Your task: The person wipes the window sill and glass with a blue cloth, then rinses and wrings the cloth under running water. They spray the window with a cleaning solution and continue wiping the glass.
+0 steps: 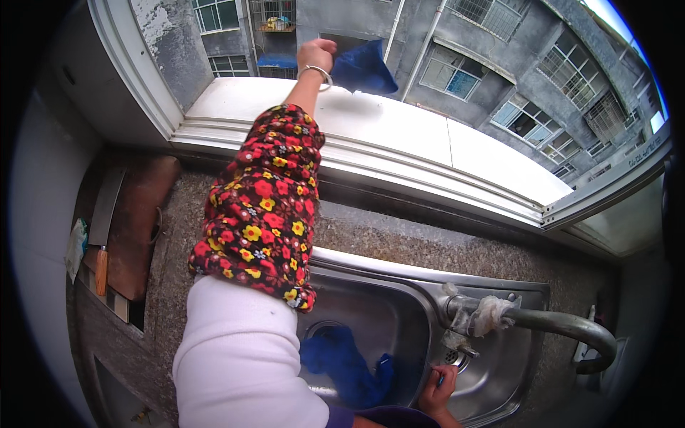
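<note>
My left hand [314, 57] is stretched out through the window, closed on a blue cloth [364, 68]. That cloth hangs out to the right of my fingers, above the white outer sill. A silver bangle circles the wrist, and a floral sleeve cover [264, 200] wraps the forearm. At the lower right, my right hand [438, 391] is closed with curled fingers over the divider of the steel sink [421, 303]. A small blue bit shows at those fingers, too little to name. Crumpled blue fabric [349, 364] lies in the larger left basin, beside the drain.
A curved metal faucet [571, 324] with plastic wrapped round its base stands over the smaller right basin. At the left, a wood-handled knife [105, 235] rests beside a brown board [139, 228]. The white window sill [399, 135] and frame run along the back.
</note>
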Motion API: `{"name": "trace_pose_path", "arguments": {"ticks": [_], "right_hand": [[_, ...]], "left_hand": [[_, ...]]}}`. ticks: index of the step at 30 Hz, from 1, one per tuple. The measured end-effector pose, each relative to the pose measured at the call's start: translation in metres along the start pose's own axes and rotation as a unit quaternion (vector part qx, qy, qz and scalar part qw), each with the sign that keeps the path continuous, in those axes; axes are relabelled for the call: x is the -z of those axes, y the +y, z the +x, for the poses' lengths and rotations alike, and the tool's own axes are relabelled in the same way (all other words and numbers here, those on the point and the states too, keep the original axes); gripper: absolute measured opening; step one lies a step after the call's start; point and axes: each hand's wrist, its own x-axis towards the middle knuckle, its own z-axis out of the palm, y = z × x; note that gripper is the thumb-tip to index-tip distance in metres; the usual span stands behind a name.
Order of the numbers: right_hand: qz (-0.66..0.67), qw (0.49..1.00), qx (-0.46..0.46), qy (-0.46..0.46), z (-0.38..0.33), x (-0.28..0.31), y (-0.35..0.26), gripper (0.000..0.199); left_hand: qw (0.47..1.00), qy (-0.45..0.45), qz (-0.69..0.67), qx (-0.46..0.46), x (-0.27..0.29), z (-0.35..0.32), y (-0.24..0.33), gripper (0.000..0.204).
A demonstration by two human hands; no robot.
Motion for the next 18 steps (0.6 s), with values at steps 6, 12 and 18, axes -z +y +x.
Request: {"name": "trace_pose_path", "arguments": {"ticks": [6,12,18], "right_hand": [[0.013,0.999,-0.046,0.008,0.001,0.000,-0.003,0.002],[-0.007,1.000,-0.005,0.010,0.000,0.000,-0.002,0.004],[0.001,1.000,-0.015,0.006,0.000,0.000,-0.001,0.004]], "left_hand": [[0.980,-0.195,0.044,-0.014,0.036,-0.023,-0.012,0.040],[0.797,-0.265,0.462,-0.284,-0.071,-0.033,-0.024,0.031],[0.970,-0.053,0.103,-0.212,0.047,-0.023,0.016,0.037]]}}
